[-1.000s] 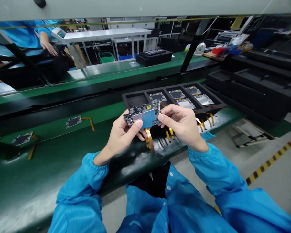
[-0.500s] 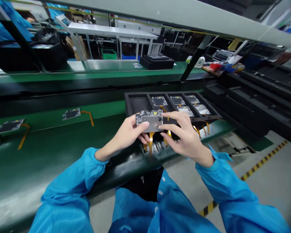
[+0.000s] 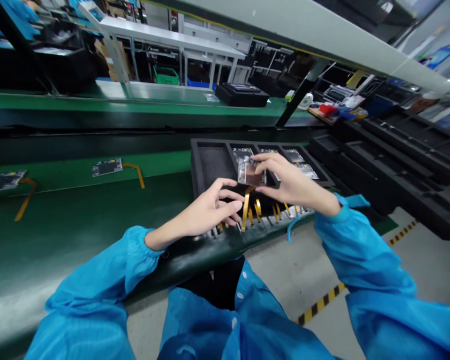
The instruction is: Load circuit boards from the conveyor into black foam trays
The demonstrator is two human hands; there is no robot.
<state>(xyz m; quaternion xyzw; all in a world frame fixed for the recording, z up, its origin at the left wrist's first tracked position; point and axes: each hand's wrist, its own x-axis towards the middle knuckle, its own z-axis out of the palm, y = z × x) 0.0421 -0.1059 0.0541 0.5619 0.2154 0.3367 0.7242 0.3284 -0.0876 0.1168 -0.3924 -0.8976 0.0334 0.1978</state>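
My right hand (image 3: 290,182) pinches a small circuit board (image 3: 251,172) with a metal shield and an orange flex cable hanging from it. It holds the board just above the black tray (image 3: 212,162), over the second slot from the left. My left hand (image 3: 213,210) hovers a little below and left of the board, fingers loosely curled and apart, holding nothing. The tray's left slot is bare; the slots to the right hold several similar boards (image 3: 302,167) whose orange cables (image 3: 275,212) hang over the front edge.
The tray rests on a green conveyor belt (image 3: 78,220). Two more boards with orange cables lie on the belt at left (image 3: 107,167) (image 3: 2,180). Black trays are stacked at right (image 3: 393,150). A yellow-black floor stripe (image 3: 322,302) runs below.
My left hand has let go of the board and dropped back. My right hand has carried the board forward and up over the tray. The view has turned right.
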